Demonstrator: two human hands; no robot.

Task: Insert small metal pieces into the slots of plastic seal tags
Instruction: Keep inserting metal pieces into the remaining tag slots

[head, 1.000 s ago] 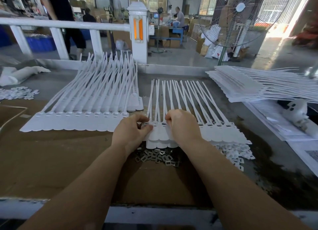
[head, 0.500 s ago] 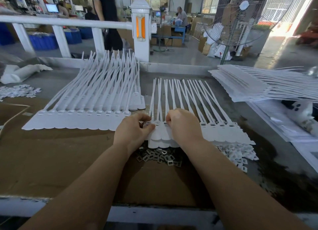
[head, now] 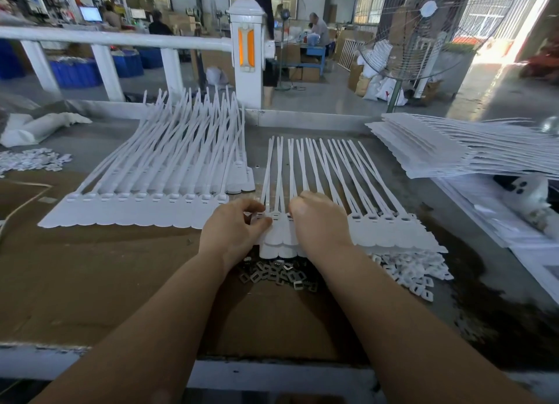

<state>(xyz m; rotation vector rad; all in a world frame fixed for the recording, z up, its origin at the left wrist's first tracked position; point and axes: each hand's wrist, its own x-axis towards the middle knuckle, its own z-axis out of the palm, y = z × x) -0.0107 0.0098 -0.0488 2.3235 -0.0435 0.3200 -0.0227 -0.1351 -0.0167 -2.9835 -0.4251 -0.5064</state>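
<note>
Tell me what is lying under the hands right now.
Under the left hand and right hand lie the heads of the white seal tags; nearer, a pile of metal pieces shows. The slot being worked is covered by the fingers.

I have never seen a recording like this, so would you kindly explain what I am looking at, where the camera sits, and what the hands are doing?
There is no machine here: a person works with two bare hands, and the single camera sits on their head, looking forward and down.

The left hand and right hand meet at the heads of a strip of white plastic seal tags, whose thin tails fan away from the person. The fingertips press at the slots; any metal piece between them is too small to see.

Just below the hands lies a pile of small metal pieces, with small white plastic parts to its right. A second strip of tags lies to the left, and a stack of more strips to the far right, all on a worktable partly covered in cardboard.
</note>
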